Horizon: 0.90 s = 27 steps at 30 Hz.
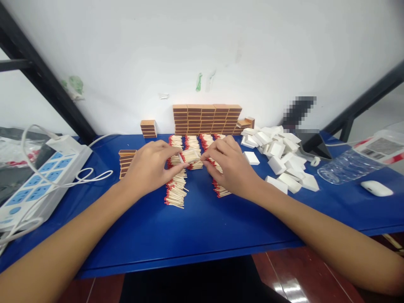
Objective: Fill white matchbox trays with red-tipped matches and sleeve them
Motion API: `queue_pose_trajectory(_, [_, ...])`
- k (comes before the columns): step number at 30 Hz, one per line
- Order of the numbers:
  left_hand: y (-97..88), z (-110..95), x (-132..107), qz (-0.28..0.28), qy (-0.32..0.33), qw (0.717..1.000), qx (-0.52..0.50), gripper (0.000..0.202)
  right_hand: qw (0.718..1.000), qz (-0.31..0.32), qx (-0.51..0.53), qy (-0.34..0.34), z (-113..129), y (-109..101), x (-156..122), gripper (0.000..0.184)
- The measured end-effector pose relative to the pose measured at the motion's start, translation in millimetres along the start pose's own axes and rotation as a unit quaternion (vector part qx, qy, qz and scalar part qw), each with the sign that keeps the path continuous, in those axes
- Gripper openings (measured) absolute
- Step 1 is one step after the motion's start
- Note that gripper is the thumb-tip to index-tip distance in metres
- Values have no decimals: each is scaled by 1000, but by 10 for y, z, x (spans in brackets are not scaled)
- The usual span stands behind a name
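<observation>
My left hand (150, 164) is closed on a small white matchbox tray (190, 156) filled with matches, thumb in front and fingers behind. The tray is held over the rows of red-tipped matches (176, 194) laid on the blue table. At the tray's right end, my right hand (229, 165) has its thumb and fingertips pinched together. What they hold, if anything, is too small to make out. Another match row (221, 189) lies partly hidden beneath my right hand.
Brown matchbox sleeves (206, 120) are stacked along the wall, with a smaller stack (148, 128) and a row (126, 162) to the left. White trays (284, 151) pile up at right. A power strip (47, 181), plastic bottle (347, 166) and white case (376, 188) flank the table (195, 235).
</observation>
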<state>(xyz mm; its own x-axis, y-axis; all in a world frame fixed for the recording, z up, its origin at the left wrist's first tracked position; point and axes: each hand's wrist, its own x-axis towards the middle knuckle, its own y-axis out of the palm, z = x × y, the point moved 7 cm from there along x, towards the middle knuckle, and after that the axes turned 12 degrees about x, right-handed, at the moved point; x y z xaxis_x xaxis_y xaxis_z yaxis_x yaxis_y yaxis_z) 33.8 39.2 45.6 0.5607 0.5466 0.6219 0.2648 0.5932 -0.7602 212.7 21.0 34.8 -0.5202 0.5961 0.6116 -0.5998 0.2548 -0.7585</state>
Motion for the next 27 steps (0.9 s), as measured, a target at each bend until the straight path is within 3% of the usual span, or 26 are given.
queue_pose_trajectory(4, [-45, 58, 10, -26, -9, 999, 29, 36, 998, 66, -2, -18, -63, 169, -50, 16])
queue_pose_trajectory(7, [-16, 30, 10, -13, 8, 1000, 21, 36, 995, 101, -3, -21, -104, 271, -87, 14])
queue_pose_trajectory(12, [22, -17, 6, 11, 26, 1000, -9, 35, 994, 108, -10, -13, -130, 295, -95, 17])
queue_pose_trajectory(27, [27, -30, 4, 1, 41, 999, -9, 36, 992, 129, 19, -2, -143, 341, -81, 13])
